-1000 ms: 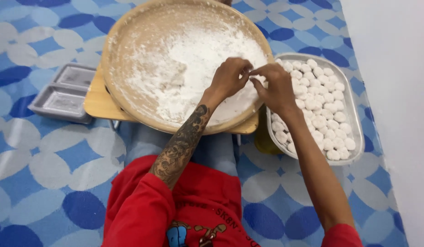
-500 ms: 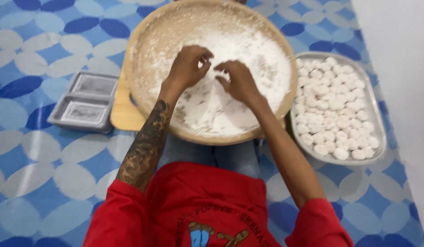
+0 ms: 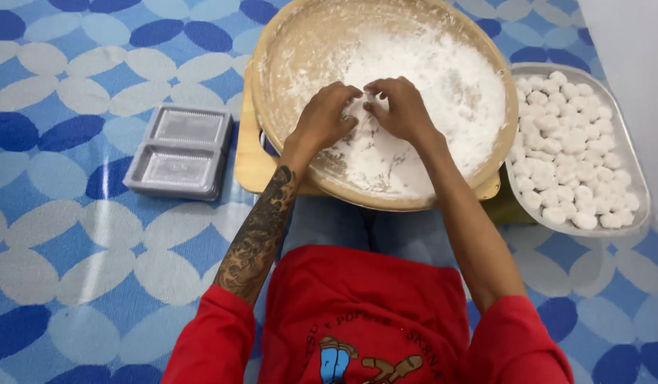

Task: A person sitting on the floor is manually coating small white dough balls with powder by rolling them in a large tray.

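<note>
A wide round woven tray (image 3: pixel 300 43) dusted with white flour (image 3: pixel 443 85) rests on a wooden board in front of me. Both my hands are over its middle, fingertips together in the flour. My left hand (image 3: pixel 323 117) and my right hand (image 3: pixel 400 108) pinch a small white lump of dough (image 3: pixel 359 112) between them. The lump is mostly hidden by my fingers.
A metal tray (image 3: pixel 631 153) on the right holds several small white dough balls (image 3: pixel 567 153). A stack of clear plastic lidded boxes (image 3: pixel 180 151) lies on the left. A blue and white patterned mat (image 3: pixel 66 213) covers the floor. A pale wall runs along the right edge.
Both hands moved from the right rim of the woven tray, beside the metal tray, to the tray's middle, and now meet in the flour.
</note>
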